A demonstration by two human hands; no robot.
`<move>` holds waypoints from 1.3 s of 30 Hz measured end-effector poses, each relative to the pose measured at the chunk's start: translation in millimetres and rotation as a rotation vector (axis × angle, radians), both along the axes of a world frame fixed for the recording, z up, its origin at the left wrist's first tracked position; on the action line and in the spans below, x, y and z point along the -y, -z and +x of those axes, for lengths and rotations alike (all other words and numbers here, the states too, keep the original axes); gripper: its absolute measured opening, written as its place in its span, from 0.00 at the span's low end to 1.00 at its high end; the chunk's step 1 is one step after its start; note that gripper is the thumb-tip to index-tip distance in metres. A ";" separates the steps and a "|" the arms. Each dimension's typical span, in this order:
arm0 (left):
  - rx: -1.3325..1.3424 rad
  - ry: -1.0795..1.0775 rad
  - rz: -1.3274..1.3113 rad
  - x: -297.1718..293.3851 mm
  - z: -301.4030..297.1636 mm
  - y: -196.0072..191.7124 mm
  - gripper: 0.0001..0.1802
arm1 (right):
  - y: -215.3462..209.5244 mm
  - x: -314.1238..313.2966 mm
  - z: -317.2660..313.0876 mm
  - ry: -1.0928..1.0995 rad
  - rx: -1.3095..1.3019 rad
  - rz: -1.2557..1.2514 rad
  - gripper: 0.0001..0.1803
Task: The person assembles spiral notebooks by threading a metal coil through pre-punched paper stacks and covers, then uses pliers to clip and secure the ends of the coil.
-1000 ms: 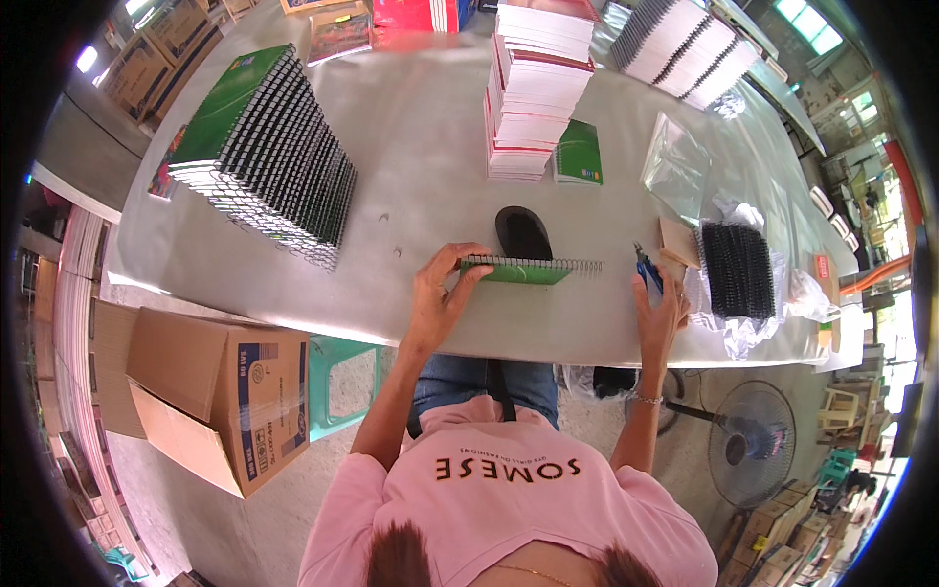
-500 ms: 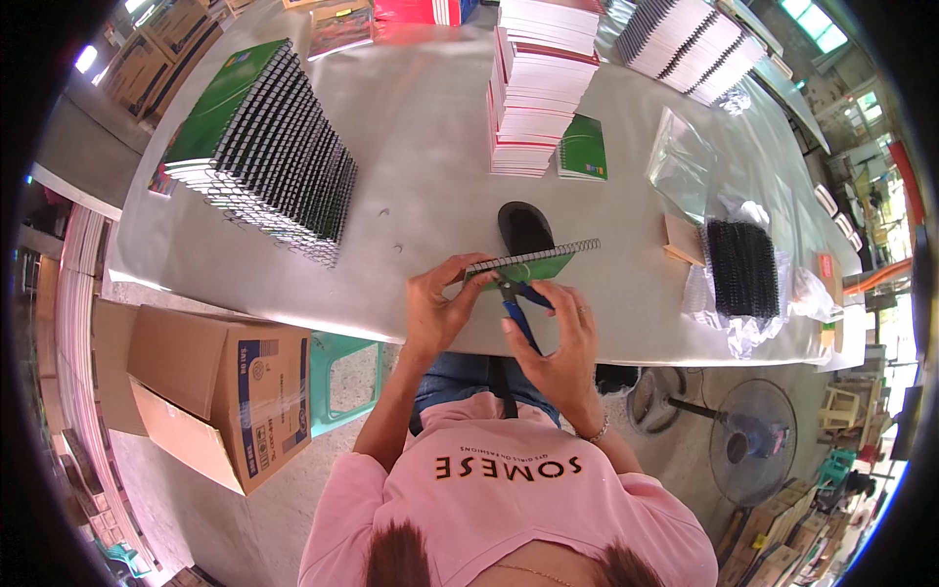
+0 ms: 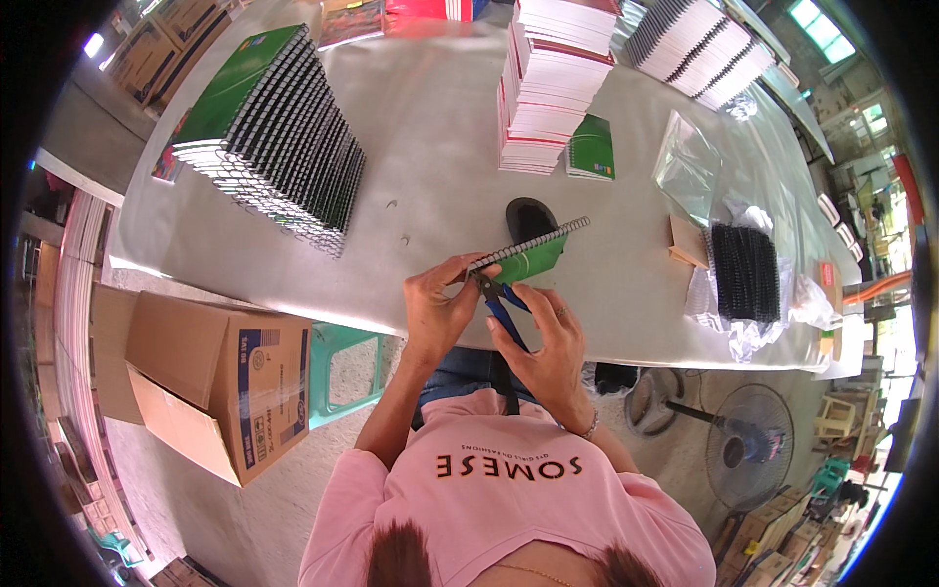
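My left hand (image 3: 434,305) is pinching the green spiral notebook (image 3: 534,258) over the worktop's (image 3: 435,147) near side, and my right hand's (image 3: 554,347) wrapped round blue-handled pliers (image 3: 505,315), tips right by the notebook's left end.

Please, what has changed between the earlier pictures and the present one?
The right hand moved leftwards, bringing the blue-handled pliers close to the left end of the green notebook. The notebook's right end swung away from the person. The left hand still holds the notebook; the stack of spiral-bound notebooks and the black coils stayed.
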State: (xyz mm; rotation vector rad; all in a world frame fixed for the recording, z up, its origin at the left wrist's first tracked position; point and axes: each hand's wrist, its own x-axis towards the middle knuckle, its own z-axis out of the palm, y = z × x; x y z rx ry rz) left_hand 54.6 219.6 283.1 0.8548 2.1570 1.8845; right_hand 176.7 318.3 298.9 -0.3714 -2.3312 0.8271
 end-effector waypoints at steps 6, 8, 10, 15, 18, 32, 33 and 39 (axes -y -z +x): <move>-0.032 -0.041 -0.022 -3.6 8.3 -3.3 0.15 | -14.0 -0.1 6.5 -0.101 0.257 -0.574 0.20; -0.049 -0.063 -0.023 -4.7 12.3 -2.0 0.14 | -19.5 -13.1 7.7 -0.432 0.226 -1.519 0.19; -0.048 -0.078 -0.019 -3.0 14.3 2.7 0.13 | -25.2 -20.8 7.9 -0.600 0.262 -1.912 0.22; 0.010 -0.116 -0.060 1.2 10.0 -17.8 0.12 | -13.4 -49.3 17.6 -0.326 0.316 -0.869 0.18; 0.101 -0.218 -0.017 21.6 -3.2 -38.6 0.12 | 1.0 -102.3 29.8 0.055 0.403 -0.362 0.21; -0.406 -0.576 0.305 113.8 -191.4 -190.3 0.15 | 68.0 -164.7 53.7 0.597 0.278 0.312 0.21; -0.406 -0.592 0.254 114.6 -195.0 -187.3 0.14 | 68.1 -164.7 53.6 0.591 0.282 0.309 0.21; -0.398 -0.669 0.182 123.6 -207.2 -166.4 0.15 | 66.5 -165.4 54.7 0.584 0.305 0.274 0.21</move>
